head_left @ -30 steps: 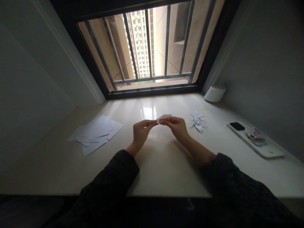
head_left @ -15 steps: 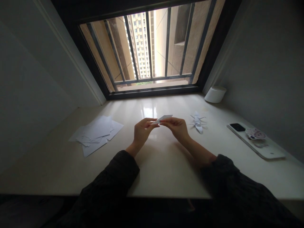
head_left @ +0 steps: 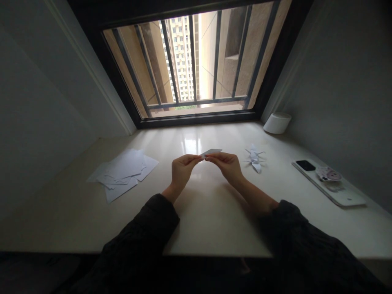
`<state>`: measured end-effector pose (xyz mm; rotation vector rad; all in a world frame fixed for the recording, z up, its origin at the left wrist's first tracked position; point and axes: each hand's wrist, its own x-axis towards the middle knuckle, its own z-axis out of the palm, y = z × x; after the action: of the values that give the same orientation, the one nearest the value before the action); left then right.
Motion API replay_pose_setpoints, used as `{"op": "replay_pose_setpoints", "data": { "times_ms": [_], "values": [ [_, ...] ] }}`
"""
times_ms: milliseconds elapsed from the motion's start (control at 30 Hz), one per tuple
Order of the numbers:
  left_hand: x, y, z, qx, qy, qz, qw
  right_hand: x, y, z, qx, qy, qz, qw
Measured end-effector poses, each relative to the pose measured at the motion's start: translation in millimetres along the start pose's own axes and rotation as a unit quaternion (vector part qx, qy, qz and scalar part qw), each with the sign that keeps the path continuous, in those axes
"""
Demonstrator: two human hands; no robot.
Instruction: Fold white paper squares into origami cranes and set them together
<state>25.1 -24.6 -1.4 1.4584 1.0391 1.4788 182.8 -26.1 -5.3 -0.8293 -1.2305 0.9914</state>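
Note:
Between my two hands, above the pale tabletop, is a small folded piece of white paper (head_left: pixel 212 151). My left hand (head_left: pixel 183 165) pinches its near left edge between thumb and fingers. My right hand (head_left: pixel 225 162) pinches it close beside, with the fingertips of both hands almost touching. The fingers cover much of the paper, so its exact folds are hidden. Just right of my right hand lie several folded white paper cranes (head_left: pixel 255 158) in a row, with thin points sticking out at the sides.
A loose stack of white paper sheets (head_left: pixel 122 169) lies on the left of the tabletop (head_left: pixel 211 220). At right is a phone (head_left: pixel 343 196) with a round figure grip (head_left: pixel 328 174). A white cylindrical object (head_left: pixel 277 123) stands near the barred window (head_left: pixel 196 118).
My left fingers have closed in along the paper's near edge, nearer to my right fingertips. Less of the paper shows now. The other things lie as before.

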Motion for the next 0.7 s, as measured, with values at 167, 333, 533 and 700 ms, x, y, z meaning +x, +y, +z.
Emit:
{"op": "replay_pose_setpoints", "data": {
  "times_ms": [167,333,533,700],
  "values": [
    [-0.8,1.5,1.4,-0.021,-0.009,-0.016,1.0,0.5,-1.2,0.3,0.019,0.018,0.014,1.0],
    [-1.0,-0.9,1.6,-0.035,-0.02,-0.026,0.999,0.6,-1.8,0.2,0.022,0.011,0.024,0.999],
    [-1.9,-2.0,4.8,-0.058,0.002,-0.024,0.998,-0.3,2.8,0.7,0.036,0.014,0.024,0.999],
    [-1.5,-2.7,4.3,-0.042,-0.003,-0.047,0.998,0.0,3.3,-0.7,0.007,0.019,0.013,1.0]
  ]
}}
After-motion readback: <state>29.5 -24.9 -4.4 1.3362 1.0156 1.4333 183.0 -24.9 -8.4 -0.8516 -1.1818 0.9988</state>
